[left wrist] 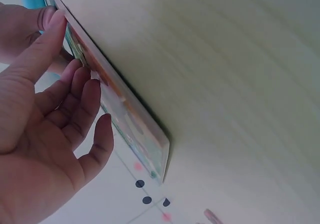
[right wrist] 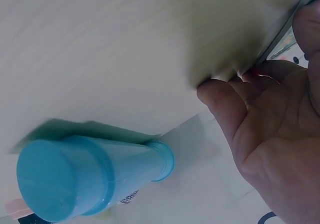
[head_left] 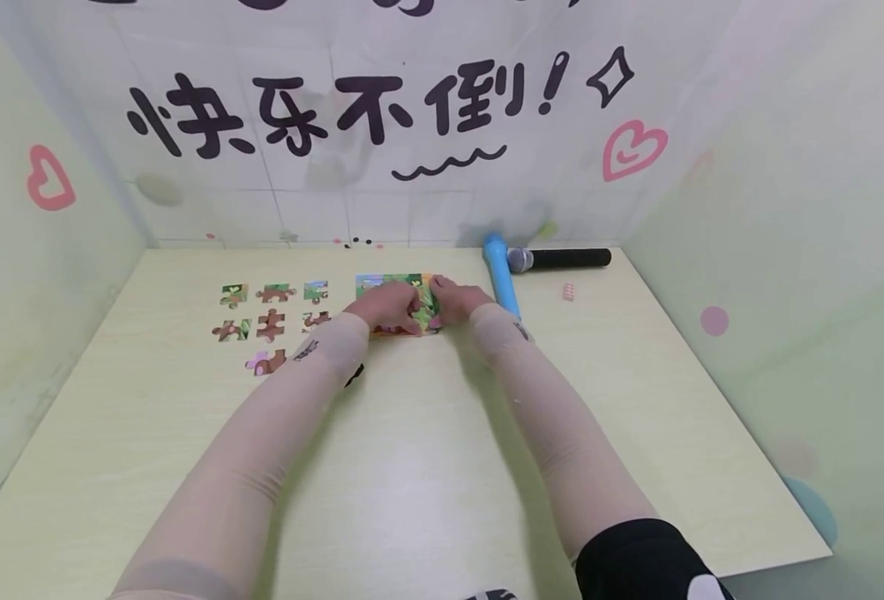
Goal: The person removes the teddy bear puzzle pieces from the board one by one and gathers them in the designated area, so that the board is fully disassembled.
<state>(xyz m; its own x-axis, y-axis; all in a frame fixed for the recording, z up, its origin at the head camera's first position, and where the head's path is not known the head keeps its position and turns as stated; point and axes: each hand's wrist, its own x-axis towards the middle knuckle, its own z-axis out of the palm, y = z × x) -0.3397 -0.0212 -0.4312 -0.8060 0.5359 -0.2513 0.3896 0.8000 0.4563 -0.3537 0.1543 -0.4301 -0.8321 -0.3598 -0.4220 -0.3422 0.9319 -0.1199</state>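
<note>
A colourful jigsaw puzzle board (head_left: pixel 370 283) with a raised border lies towards the back of the table. My left hand (head_left: pixel 389 306) reaches over it, thumb and bent fingers at its picture side; in the left wrist view the board (left wrist: pixel 145 134) runs along past these fingertips (left wrist: pixel 102 121). I cannot tell whether a piece is between them. At the board's right edge my right hand (head_left: pixel 456 302) holds on, thumb on top and the other fingers (right wrist: pixel 220 98) lower down by the tabletop. Several loose puzzle pieces (head_left: pixel 271 325) lie in rows left of the board, partly hidden by the left forearm.
Just right of the right hand lies a blue microphone (head_left: pixel 500 271), its end (right wrist: pixel 47 179) large in the right wrist view. A black microphone (head_left: pixel 569 259) lies behind it, and a small pink-and-white block (head_left: pixel 568 292) sits further right. A printed cloth wall (head_left: pixel 382 200) bounds the table's back.
</note>
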